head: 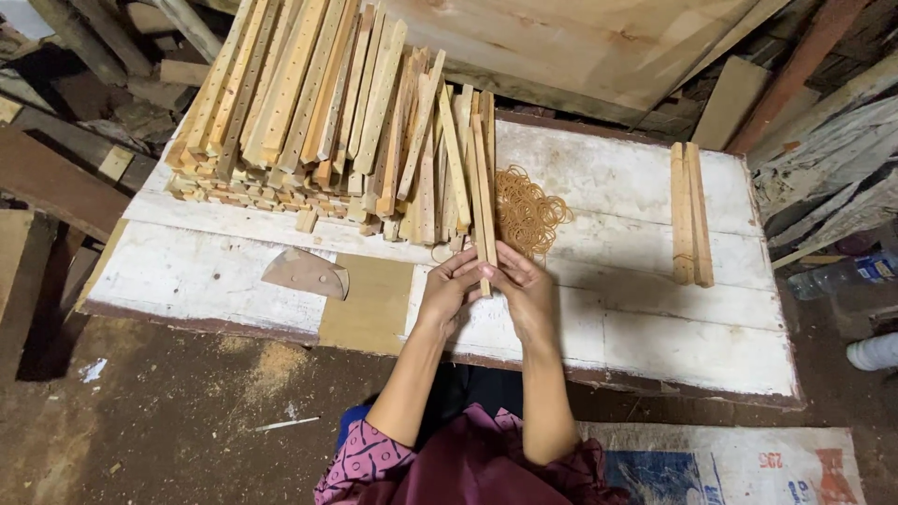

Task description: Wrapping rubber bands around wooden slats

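Note:
Both hands meet at the near end of a pair of thin wooden sticks (pixel 484 196) that lie pointing away from me on a white painted table (pixel 645 318). My left hand (pixel 449 292) grips the sticks' end from the left. From the right, my right hand (pixel 524 288) grips the same end. A loose heap of tan rubber bands (pixel 526 211) lies just right of the sticks, beyond my right hand.
A big pile of drilled wooden sticks (pixel 299 103) covers the table's far left. A bundled pair of sticks (pixel 690 213) lies at the right. A curved scrap (pixel 307 273) and a brown patch (pixel 369 304) sit left of my hands. Planks and timber surround the table; a plastic bottle (pixel 842 273) lies right.

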